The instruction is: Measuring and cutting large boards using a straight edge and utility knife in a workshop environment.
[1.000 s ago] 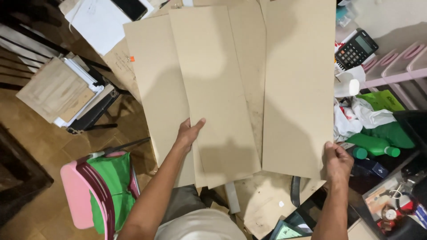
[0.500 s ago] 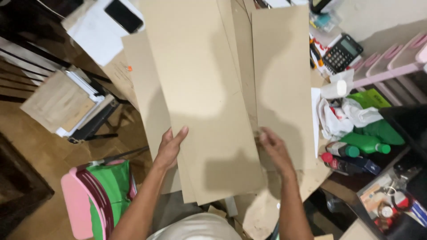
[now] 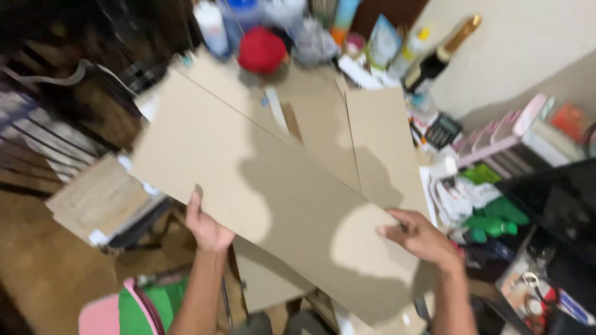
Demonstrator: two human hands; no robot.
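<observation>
The big cardboard sheet (image 3: pixel 261 186) is up off the cluttered worktop (image 3: pixel 323 87), tilted, running from about 10 o'clock down to 5 o'clock across the view, and both hands have it. The left hand (image 3: pixel 205 226) grips the near long edge toward 7 o'clock, thumb laid on the top face and the rest of the hand tucked under. The right hand (image 3: pixel 422 239) lies on the sheet's lower end near 4 o'clock, fingers (image 3: pixel 397 224) spread on the top face; whether it pinches the edge or only presses on it I cannot tell, since the picture is blurred there. To my eye a sheet this wide will flex and swing, so it handles best with the hands well apart as they are, the grip kept on the edges and the far corner watched. That far corner points toward the red cap (image 3: pixel 262 49) and the bottles (image 3: pixel 214 28) at 12 o'clock, which look easy to knock. More cardboard panels (image 3: pixel 382 142) lie flat beneath and beyond it at 1 o'clock, with a calculator (image 3: pixel 442 130) just beside them at 2 o'clock.
</observation>
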